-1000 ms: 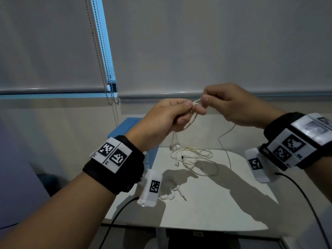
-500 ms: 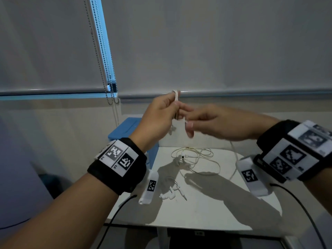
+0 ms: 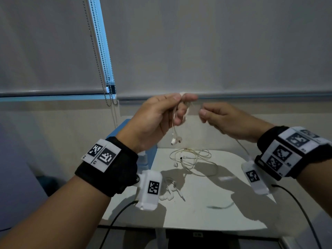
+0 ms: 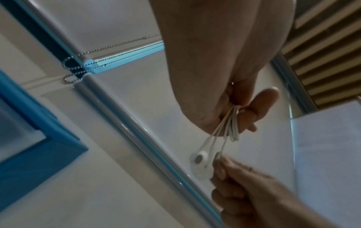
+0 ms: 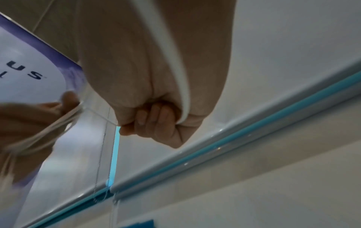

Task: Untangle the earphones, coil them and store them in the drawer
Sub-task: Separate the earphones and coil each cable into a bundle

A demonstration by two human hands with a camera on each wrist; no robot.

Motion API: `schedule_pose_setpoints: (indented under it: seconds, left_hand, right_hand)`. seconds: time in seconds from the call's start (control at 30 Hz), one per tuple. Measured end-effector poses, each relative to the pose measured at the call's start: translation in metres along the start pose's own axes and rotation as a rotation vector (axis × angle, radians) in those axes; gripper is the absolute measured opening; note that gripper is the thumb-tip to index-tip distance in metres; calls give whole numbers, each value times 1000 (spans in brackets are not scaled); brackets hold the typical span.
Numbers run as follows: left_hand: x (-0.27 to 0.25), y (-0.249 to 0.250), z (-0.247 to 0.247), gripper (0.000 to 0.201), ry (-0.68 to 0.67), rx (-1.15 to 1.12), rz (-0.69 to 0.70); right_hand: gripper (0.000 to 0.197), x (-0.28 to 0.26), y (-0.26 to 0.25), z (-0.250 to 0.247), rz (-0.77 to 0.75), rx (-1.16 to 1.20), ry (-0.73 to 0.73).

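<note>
My left hand [image 3: 177,109] is raised above the table and grips several loops of white earphone cable [image 4: 233,123] wound round its fingers. Two earbuds [image 3: 175,140] dangle below it. My right hand [image 3: 206,115] is just to the right and pinches the free run of the same cable [image 5: 101,115] between thumb and forefinger; that cable trails on under its palm [image 5: 175,64]. On the white table [image 3: 224,203] lie a tangled cream earphone set [image 3: 193,159] and a small white earphone bundle [image 3: 169,192] near the left edge.
A blue drawer unit [image 3: 124,126] stands at the table's back left corner, mostly behind my left arm. Roller blinds with bead chains [image 3: 106,74] cover the wall behind. A dark gap runs along the table's front edge.
My right hand has circled round the left one, laying more cable onto the left fingers, and now sits to the right again. The earbuds hang lower below my left hand.
</note>
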State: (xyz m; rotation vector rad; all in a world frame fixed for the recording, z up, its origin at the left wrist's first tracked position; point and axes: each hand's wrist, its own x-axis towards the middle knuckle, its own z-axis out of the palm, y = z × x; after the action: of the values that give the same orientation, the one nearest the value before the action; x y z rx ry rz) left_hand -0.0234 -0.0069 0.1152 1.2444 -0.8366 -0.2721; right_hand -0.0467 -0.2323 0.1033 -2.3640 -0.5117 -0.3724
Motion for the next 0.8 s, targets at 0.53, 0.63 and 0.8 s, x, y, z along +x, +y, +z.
schedule_pose_setpoints:
  seconds: [0.53, 0.63, 0.8]
  left_hand:
    - [-3, -18, 5, 40, 111, 505, 11]
    - [-4, -12, 9, 40, 46, 289, -22]
    - [-6, -9, 9, 34, 63, 99, -43]
  right_hand:
    - [25, -2, -50, 3, -229, -60, 108]
    - [15, 2, -41, -3, -189, 24, 168]
    - [24, -6, -42, 9, -141, 264, 125]
